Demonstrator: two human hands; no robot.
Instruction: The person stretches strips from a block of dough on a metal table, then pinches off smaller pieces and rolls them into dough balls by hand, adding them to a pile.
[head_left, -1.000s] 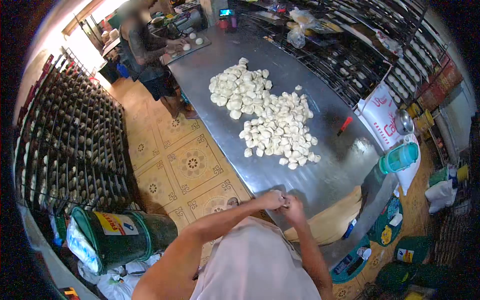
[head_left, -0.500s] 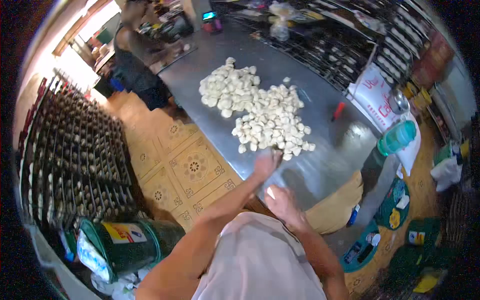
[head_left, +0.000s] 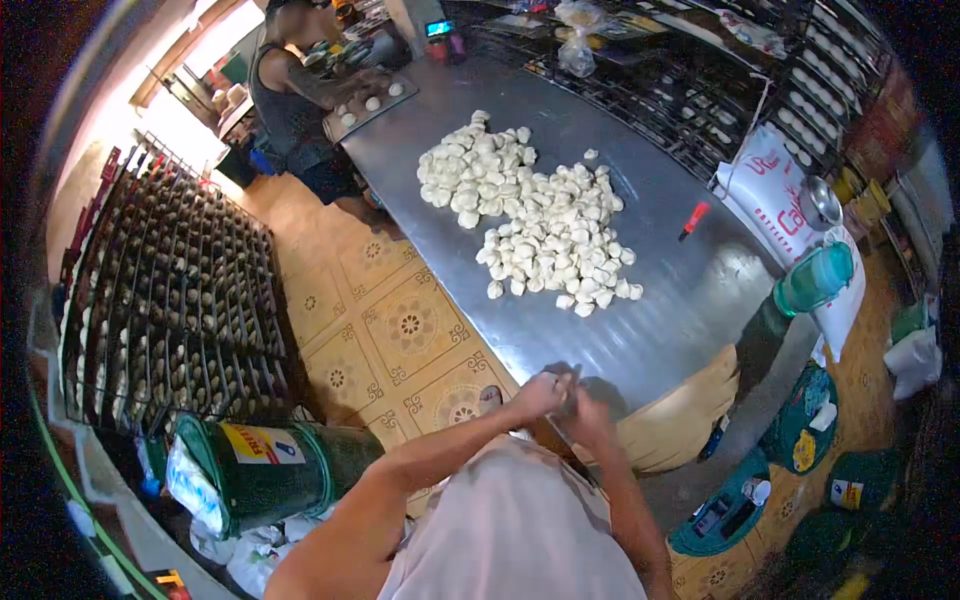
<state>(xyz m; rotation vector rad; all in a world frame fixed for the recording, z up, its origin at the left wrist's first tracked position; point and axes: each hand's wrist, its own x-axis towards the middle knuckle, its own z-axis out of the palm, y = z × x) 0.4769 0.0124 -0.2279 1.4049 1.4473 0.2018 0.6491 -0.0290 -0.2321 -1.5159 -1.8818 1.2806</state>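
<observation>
Dough (head_left: 560, 245) sat mid-tabletop (head_left: 680, 310) as many small pale lumps in two merged heaps; loose ones ringed the margins. Bare metal separated it from both hands.

Left hand (head_left: 543, 395) and right hand (head_left: 588, 415): brought together at the near edge, fingers curled and meeting. Could not tell whether either grasped anything; the fingers hid what was between them.

Judgement on technique: light, even finger pressure, with both hands over the metal rather than past the edge, seemed best. Bare space by the heaps was worth preserving, since soft lumps would likely stick if crowded.

Beyond: tan cloth (head_left: 675, 420) right of the hands; red tool (head_left: 696, 215) right of the dough; teal jug (head_left: 815, 280) and sack (head_left: 770, 190) farther right. At the far end, another person (head_left: 290, 100) stood by a tray (head_left: 388, 105) with rounder balls.
</observation>
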